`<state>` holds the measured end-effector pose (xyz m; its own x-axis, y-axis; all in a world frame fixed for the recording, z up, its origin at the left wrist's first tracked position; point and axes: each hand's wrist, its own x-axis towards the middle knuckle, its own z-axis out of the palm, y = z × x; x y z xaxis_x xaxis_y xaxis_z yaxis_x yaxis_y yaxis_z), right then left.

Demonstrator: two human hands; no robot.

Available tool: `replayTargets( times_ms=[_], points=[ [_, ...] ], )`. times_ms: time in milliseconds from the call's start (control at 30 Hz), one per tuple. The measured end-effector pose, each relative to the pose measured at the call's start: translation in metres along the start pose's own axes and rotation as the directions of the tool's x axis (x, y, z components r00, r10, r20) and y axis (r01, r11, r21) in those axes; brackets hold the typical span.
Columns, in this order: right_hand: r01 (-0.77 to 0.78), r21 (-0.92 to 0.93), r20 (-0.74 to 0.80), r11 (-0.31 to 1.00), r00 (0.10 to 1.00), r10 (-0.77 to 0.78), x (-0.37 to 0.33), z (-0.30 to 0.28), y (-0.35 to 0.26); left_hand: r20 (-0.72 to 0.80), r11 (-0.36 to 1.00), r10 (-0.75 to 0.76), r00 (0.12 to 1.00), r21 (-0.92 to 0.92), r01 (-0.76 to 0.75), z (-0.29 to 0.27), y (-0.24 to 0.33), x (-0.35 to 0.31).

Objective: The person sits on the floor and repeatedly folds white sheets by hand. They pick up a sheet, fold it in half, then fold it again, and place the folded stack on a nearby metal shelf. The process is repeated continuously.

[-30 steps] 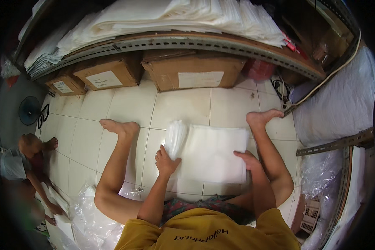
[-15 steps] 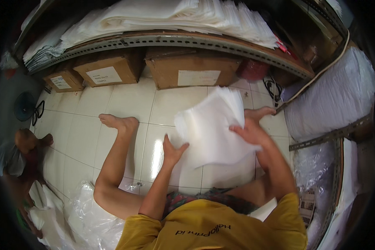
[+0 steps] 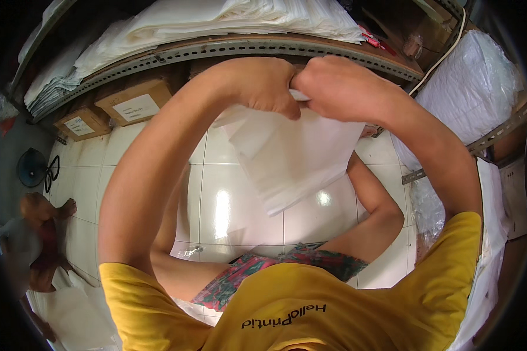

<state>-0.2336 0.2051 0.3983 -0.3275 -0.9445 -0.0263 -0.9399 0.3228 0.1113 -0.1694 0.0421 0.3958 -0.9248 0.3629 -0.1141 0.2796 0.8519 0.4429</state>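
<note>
A sheaf of thin white sheets (image 3: 301, 155) hangs from my raised hands, over the tiled floor between my bent legs. My left hand (image 3: 266, 85) is closed on its upper edge, the thumb pointing down. Right beside it, my right hand (image 3: 336, 88) is a fist around the same gathered edge. A bit of bunched white material shows between the two hands. Lower down, the sheets fan out slightly to a loose corner. Whether they are single sheets or flat bags I cannot tell.
Ahead stands a metal shelf (image 3: 228, 47) bearing stacked white sheets (image 3: 216, 20), with cardboard boxes (image 3: 136, 99) beneath. A large plastic-wrapped white bundle (image 3: 468, 88) is at the right. Another person (image 3: 41, 234) sits at the left beside white material (image 3: 76, 316).
Both hands have risen and come together. The left, open before, now grips the sheaf along with the right. The sheaf has gone from lying low over the floor to hanging down.
</note>
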Motion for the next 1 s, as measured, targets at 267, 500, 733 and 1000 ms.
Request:
replayTargets(
  times_ms=[267,500,733,1000],
  points=[
    [-0.098,0.104,-0.609,0.99,0.78,0.141,-0.041,0.053,0.032,0.017,0.908,-0.243,0.97,0.357,0.221,-0.012,0.039,0.032],
    [-0.181,0.792,-0.604,0.583,-0.091,0.792,-0.133,0.101,0.006,-0.205,0.914,-0.36,0.91,0.115,0.388,-0.054,0.075,-0.002],
    [0.111,0.961,-0.276,0.254,0.307,0.911,0.011,0.264,-0.059,-0.355,0.913,-0.408,0.841,-0.136,0.385,-0.045,0.049,-0.012],
    [0.231,0.118,0.374,-0.966,0.89,0.259,0.022,0.308,-0.06,-0.232,0.862,-0.464,0.855,-0.339,0.376,-0.059,0.094,-0.042]
  ],
)
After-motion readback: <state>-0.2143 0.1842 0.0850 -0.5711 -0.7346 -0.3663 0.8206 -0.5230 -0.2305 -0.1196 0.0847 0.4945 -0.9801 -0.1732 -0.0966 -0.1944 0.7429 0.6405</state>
